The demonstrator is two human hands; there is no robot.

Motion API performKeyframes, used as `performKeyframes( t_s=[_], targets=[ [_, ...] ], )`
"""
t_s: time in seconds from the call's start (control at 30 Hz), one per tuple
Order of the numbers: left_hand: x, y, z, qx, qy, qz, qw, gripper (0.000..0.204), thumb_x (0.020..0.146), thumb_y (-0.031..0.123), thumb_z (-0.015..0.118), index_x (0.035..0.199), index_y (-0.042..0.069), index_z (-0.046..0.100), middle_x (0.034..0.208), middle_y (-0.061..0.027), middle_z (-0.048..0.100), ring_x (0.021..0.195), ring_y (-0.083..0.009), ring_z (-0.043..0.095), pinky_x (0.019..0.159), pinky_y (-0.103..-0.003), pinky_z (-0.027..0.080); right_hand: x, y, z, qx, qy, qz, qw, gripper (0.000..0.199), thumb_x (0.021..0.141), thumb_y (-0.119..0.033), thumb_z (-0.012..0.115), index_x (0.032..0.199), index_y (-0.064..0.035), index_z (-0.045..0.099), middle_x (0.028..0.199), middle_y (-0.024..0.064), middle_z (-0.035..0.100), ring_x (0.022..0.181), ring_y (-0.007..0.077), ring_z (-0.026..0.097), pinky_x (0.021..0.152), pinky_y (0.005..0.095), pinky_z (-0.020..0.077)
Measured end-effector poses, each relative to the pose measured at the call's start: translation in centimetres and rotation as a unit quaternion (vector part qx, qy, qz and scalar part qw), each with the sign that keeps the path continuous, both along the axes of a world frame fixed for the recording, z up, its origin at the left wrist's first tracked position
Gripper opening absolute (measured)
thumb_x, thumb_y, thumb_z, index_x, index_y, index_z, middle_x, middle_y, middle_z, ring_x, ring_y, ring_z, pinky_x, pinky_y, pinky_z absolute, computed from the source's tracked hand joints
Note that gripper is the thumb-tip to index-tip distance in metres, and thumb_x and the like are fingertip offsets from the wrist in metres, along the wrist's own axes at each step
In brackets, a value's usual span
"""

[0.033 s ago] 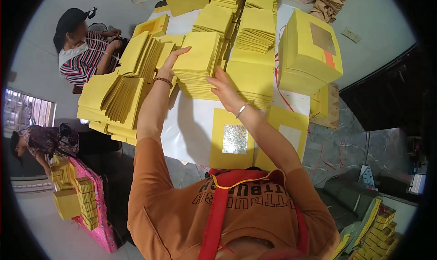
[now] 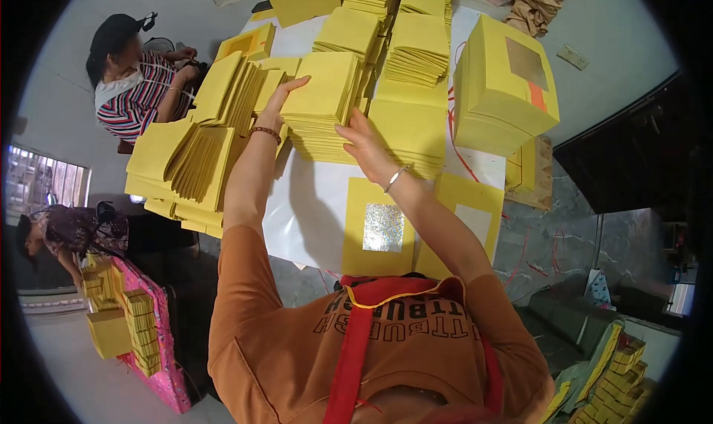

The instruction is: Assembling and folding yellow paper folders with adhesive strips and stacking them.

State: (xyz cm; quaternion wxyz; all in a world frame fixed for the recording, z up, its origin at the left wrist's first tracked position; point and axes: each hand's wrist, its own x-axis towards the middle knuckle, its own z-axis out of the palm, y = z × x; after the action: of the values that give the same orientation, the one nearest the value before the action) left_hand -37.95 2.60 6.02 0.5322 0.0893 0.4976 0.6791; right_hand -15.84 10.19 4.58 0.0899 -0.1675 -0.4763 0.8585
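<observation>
A tall stack of folded yellow paper sheets (image 2: 321,90) stands on the white-covered table (image 2: 304,223) in front of me. My left hand (image 2: 279,103) grips its left side, one finger lying along the top edge. Against its right side rests my right hand (image 2: 365,143), with fingers slightly bent, so the stack sits between both hands. Nearer me lies a flat yellow sheet with a silver foil square (image 2: 356,235), partly beside my right forearm. Another yellow sheet with a pale square (image 2: 483,201) shows on that forearm's far side.
Leaning yellow stacks (image 2: 178,164) crowd the left side, and more stacks (image 2: 416,45) fill the back. A big yellow bundle (image 2: 483,90) stands at the right, near red strings (image 2: 464,160). One person (image 2: 137,93) sits at the left; another bends beside pink cloth (image 2: 160,335).
</observation>
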Motion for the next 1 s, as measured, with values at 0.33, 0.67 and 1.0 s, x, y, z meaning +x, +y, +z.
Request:
performKeyframes(
  t_s=[0.33,0.67,1.0],
  targets=[
    [-0.2,0.3,0.8,-0.077,0.111,-0.043,0.99,0.04,0.083,0.033,0.059,0.109,0.002,0.057,0.1,-0.0073,0.063,0.085,-0.0155,0.062,0.076,-0.027,0.05,0.4,0.2,-1.1,0.017,-0.005,0.001,1.0,0.081,0.082,-0.033,0.059,0.141,-0.0057,0.01,0.146,0.0113,0.014,0.134,0.0249,0.012,0.107,0.0452,0.0108],
    [-1.3,0.2,1.0,-0.025,0.137,0.007,0.99,0.086,0.078,0.034,0.065,0.14,0.003,0.014,0.134,-0.0114,0.038,0.12,-0.0194,0.042,0.093,-0.03,0.04,2.7,0.2,1.9,0.073,0.022,-0.01,0.997,0.087,0.079,-0.034,0.061,0.141,-0.0029,0.009,0.142,0.0173,0.021,0.128,0.0261,0.026,0.105,0.0353,0.0218],
    [4.6,-1.8,5.5,-0.149,0.696,0.129,0.691,0.052,0.078,0.023,0.062,0.124,0.004,0.047,0.123,-0.0161,0.05,0.111,-0.0268,0.049,0.093,-0.035,0.038,8.5,1.1,3.3,0.025,0.045,-0.004,0.999,0.06,0.089,-0.021,0.052,0.138,-0.0048,0.021,0.137,0.0159,0.03,0.121,0.0242,0.039,0.098,0.0369,0.0358]
  ],
)
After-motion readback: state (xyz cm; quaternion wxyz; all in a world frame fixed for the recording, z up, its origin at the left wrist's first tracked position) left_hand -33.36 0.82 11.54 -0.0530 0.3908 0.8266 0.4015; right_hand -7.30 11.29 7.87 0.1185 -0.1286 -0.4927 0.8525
